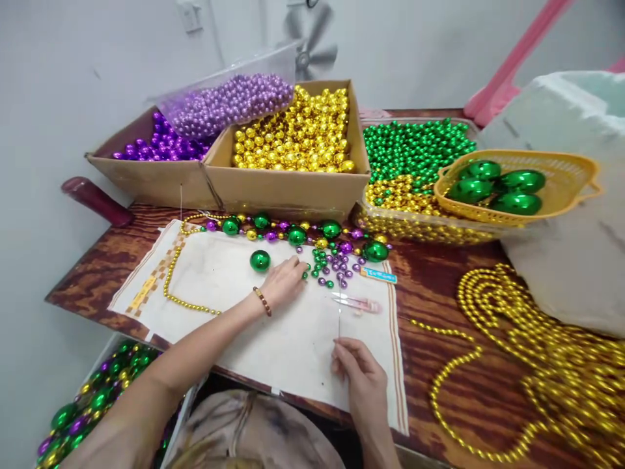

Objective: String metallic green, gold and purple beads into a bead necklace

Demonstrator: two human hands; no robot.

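In the head view, a thin straight metal needle is pinched by the fingertips of the right hand, over the white striped cloth on the brown wooden counter. Small round shiny green beads are nearly covered at one side by the left hand, with fingers bent; whether any bead is gripped cannot be told. A large glossy green ball is placed just beside that hand.
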